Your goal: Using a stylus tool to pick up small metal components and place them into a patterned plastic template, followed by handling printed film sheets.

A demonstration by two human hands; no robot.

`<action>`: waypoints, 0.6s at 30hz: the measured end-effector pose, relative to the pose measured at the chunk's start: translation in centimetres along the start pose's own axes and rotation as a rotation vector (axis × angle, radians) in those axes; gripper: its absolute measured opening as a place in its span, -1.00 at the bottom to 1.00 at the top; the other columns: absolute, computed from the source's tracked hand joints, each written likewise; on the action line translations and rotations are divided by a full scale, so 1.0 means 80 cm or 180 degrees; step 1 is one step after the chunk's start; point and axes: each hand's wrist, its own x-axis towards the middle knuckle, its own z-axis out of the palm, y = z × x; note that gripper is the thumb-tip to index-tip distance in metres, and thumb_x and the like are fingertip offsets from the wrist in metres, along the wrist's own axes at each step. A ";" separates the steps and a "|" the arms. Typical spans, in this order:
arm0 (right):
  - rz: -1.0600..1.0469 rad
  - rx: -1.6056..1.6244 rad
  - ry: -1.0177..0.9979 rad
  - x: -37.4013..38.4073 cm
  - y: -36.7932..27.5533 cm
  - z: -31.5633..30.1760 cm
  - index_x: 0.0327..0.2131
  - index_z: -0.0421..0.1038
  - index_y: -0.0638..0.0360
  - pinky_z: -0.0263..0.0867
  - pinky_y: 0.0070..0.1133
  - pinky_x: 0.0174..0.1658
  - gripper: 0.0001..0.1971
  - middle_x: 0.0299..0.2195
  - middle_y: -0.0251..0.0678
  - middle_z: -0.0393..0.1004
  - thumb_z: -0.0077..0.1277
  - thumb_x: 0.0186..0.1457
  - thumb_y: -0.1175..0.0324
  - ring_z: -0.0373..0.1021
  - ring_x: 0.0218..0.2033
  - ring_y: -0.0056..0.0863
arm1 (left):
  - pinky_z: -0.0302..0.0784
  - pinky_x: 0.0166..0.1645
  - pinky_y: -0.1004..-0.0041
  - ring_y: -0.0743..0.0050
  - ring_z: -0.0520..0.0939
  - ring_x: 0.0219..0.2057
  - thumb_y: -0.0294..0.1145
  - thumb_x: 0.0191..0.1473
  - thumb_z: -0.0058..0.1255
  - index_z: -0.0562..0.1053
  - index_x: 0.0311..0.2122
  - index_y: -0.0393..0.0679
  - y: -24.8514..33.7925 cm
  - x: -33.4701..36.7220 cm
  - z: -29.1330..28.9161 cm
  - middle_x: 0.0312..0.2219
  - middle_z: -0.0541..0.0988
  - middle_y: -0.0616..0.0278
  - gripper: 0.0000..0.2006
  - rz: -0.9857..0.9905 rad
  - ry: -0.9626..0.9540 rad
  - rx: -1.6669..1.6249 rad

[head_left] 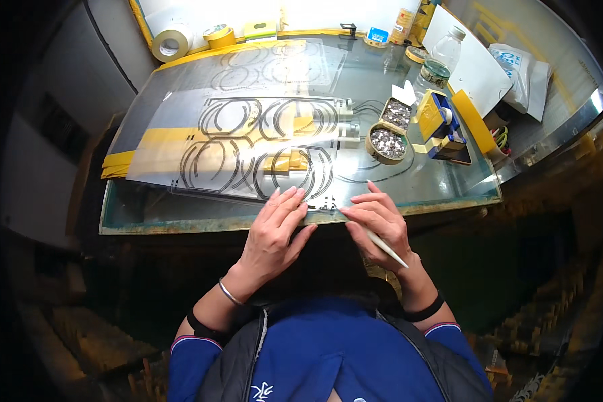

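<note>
A clear film sheet (251, 142) printed with black curved lines and rings lies on the glass-topped table (442, 191). Its near edge reaches almost to the table's front rim. My left hand (275, 231) rests with fingers stretched flat over that near edge. Just to its right, by the sheet's near right corner, my right hand (382, 224) grips a slim white tapered tool (392, 252), its narrow tail pointing back toward me. The tool's working tip is hidden by my fingers, so its kind does not show.
An oval tin (386, 143) and a box (396, 114) of small shiny pieces stand to the right, beside a blue-and-yellow tape dispenser (442, 130). Behind are a clear bottle (447, 48) and a leaning white board (467, 60). Tape rolls (170, 44) sit at the back left.
</note>
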 end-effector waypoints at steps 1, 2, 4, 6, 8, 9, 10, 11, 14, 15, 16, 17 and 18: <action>-0.0004 0.0011 -0.0001 0.002 0.001 0.003 -0.24 0.54 0.15 0.16 -0.20 0.16 -0.76 -0.38 -0.30 0.50 0.17 -0.06 0.48 0.42 -0.18 -0.27 | 0.24 0.21 0.14 0.03 0.41 0.11 -0.39 -0.06 0.21 0.45 -0.12 -0.32 0.002 0.001 -0.004 0.00 0.46 -0.01 -0.62 0.0034 -0.0033 0.0136; -0.0039 -0.0029 -0.0076 0.005 0.004 0.005 -0.29 0.54 0.12 0.17 -0.20 0.16 -0.77 -0.37 -0.31 0.52 0.20 -0.11 0.50 0.43 -0.17 -0.30 | 0.23 0.22 0.12 0.08 0.42 0.11 -0.38 -0.06 0.21 0.46 -0.12 -0.30 0.002 0.001 -0.005 0.00 0.46 0.02 -0.62 0.0063 -0.0062 0.0269; -0.0074 -0.0065 -0.0156 0.006 0.007 0.010 -0.33 0.55 0.10 0.17 -0.20 0.16 -0.78 -0.37 -0.33 0.54 0.24 -0.16 0.52 0.44 -0.17 -0.33 | 0.23 0.21 0.11 0.11 0.42 0.10 -0.35 -0.04 0.19 0.47 -0.12 -0.29 -0.001 0.000 -0.003 0.00 0.46 0.03 -0.63 0.0044 -0.0062 0.0282; -0.0078 -0.0084 -0.0109 0.006 0.008 0.012 -0.37 0.56 0.07 0.20 -0.20 0.15 -0.81 -0.34 -0.33 0.56 0.25 -0.16 0.49 0.46 -0.17 -0.35 | 0.22 0.21 0.10 0.14 0.42 0.10 -0.32 -0.03 0.17 0.48 -0.13 -0.28 -0.002 -0.001 -0.002 0.00 0.46 0.04 -0.64 0.0028 -0.0060 0.0291; -0.0059 0.0023 -0.0118 0.002 0.013 0.014 -0.37 0.55 0.07 0.22 -0.21 0.13 -0.81 -0.34 -0.33 0.57 0.25 -0.16 0.50 0.48 -0.20 -0.37 | 0.22 0.21 0.10 0.13 0.42 0.10 -0.31 -0.03 0.17 0.47 -0.12 -0.28 -0.003 -0.001 -0.002 0.00 0.46 0.04 -0.63 0.0055 -0.0058 0.0258; -0.0036 0.0126 -0.0122 0.001 0.015 0.015 -0.37 0.55 0.07 0.25 -0.22 0.11 -0.80 -0.34 -0.32 0.58 0.25 -0.16 0.50 0.50 -0.22 -0.38 | 0.22 0.21 0.10 0.13 0.42 0.10 -0.31 -0.03 0.17 0.47 -0.12 -0.28 -0.003 -0.001 -0.002 0.00 0.46 0.04 -0.63 0.0053 -0.0057 0.0258; -0.0037 0.0126 -0.0124 0.001 0.015 0.015 -0.37 0.55 0.07 0.25 -0.22 0.11 -0.80 -0.34 -0.32 0.58 0.25 -0.16 0.50 0.50 -0.22 -0.38 | 0.23 0.21 0.11 0.13 0.42 0.10 -0.31 -0.03 0.18 0.48 -0.13 -0.28 -0.003 -0.001 -0.002 -0.01 0.47 0.04 -0.64 0.0034 -0.0033 0.0232; 0.0025 0.0200 -0.0032 0.002 0.014 0.016 -0.37 0.55 0.08 0.28 -0.23 0.08 -0.80 -0.35 -0.33 0.58 0.27 -0.16 0.49 0.51 -0.25 -0.39 | 0.23 0.21 0.12 0.14 0.43 0.10 -0.31 -0.04 0.18 0.49 -0.14 -0.27 -0.003 -0.001 -0.002 -0.03 0.48 0.05 -0.65 0.0020 -0.0007 0.0208; 0.0176 0.0379 0.0166 0.007 0.011 0.017 -0.33 0.53 0.11 0.32 -0.27 0.05 -0.80 -0.36 -0.31 0.59 0.25 -0.12 0.49 0.52 -0.28 -0.38 | 0.32 0.12 0.15 0.16 0.50 -0.01 -0.34 -0.04 0.18 0.52 -0.25 -0.23 -0.004 0.005 0.000 -0.14 0.55 0.10 -0.75 0.0002 0.0222 0.0120; 0.0269 0.0487 0.0271 0.009 0.010 0.018 -0.29 0.52 0.13 0.34 -0.28 0.03 -0.80 -0.36 -0.29 0.59 0.21 -0.07 0.50 0.52 -0.28 -0.36 | 0.32 0.12 0.15 0.16 0.50 -0.01 -0.34 -0.04 0.18 0.52 -0.25 -0.23 -0.004 0.009 0.000 -0.14 0.55 0.10 -0.75 0.0001 0.0221 0.0124; 0.0269 0.0490 0.0272 0.012 0.011 0.022 -0.29 0.52 0.13 0.34 -0.28 0.03 -0.80 -0.36 -0.29 0.59 0.21 -0.07 0.50 0.52 -0.28 -0.36 | 0.36 0.06 0.15 0.17 0.54 -0.09 -0.39 -0.05 0.18 0.53 -0.31 -0.22 -0.004 0.014 -0.002 -0.21 0.57 0.14 -0.81 -0.0107 0.0206 0.0069; 0.0448 0.0633 0.0297 0.015 0.011 0.026 -0.24 0.50 0.15 0.34 -0.31 0.03 -0.79 -0.37 -0.26 0.58 0.16 -0.02 0.51 0.52 -0.29 -0.32 | 0.40 -0.01 0.16 0.17 0.57 -0.18 -0.43 -0.06 0.19 0.53 -0.37 -0.20 -0.005 0.020 -0.003 -0.27 0.59 0.18 -0.87 -0.0198 0.0193 0.0011; 0.0628 0.0777 0.0323 0.017 0.012 0.032 -0.20 0.48 0.16 0.35 -0.34 0.03 -0.79 -0.37 -0.23 0.58 0.10 0.04 0.53 0.52 -0.30 -0.29 | 0.40 -0.01 0.16 0.17 0.57 -0.18 -0.43 -0.06 0.19 0.53 -0.37 -0.20 -0.006 0.026 -0.004 -0.27 0.59 0.18 -0.87 -0.0180 0.0193 0.0009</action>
